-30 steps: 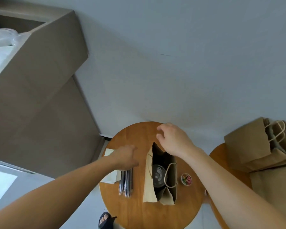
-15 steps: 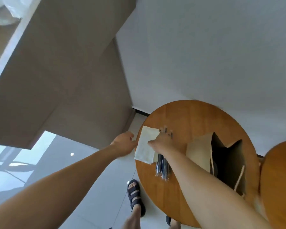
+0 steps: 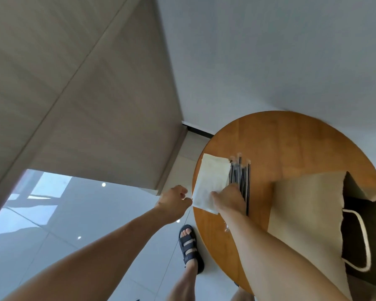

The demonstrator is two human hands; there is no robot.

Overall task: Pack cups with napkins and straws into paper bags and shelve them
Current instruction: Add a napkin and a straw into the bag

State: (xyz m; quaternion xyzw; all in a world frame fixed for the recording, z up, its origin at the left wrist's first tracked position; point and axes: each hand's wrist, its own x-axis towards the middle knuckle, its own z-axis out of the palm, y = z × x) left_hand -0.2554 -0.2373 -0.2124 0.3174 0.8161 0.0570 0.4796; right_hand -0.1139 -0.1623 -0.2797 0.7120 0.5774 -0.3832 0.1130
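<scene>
A pale grey wall [image 3: 269,51] and a beige panelled cabinet [image 3: 74,94] rise over a glossy tiled floor [image 3: 52,224]. A round wooden table [image 3: 291,144] serves as the packing station. At its right side an open brown paper bag [image 3: 302,203] with a white rope handle [image 3: 363,235] gapes toward the person, ready for loading; its inside is too dark to show a cup. A stack of white paper napkins [image 3: 211,177] lies at the table's left edge, and a bundle of black wrapped straws [image 3: 241,177] touches it, both within reach. The right hand [image 3: 226,198] bears down where napkins meet straws, probably steadying the stack; its fingers are hidden, so its grip is unclear. The left hand [image 3: 174,200], fingers curled, meets the napkins' near corner, likely to peel off a sheet; I cannot tell whether it pinches.
</scene>
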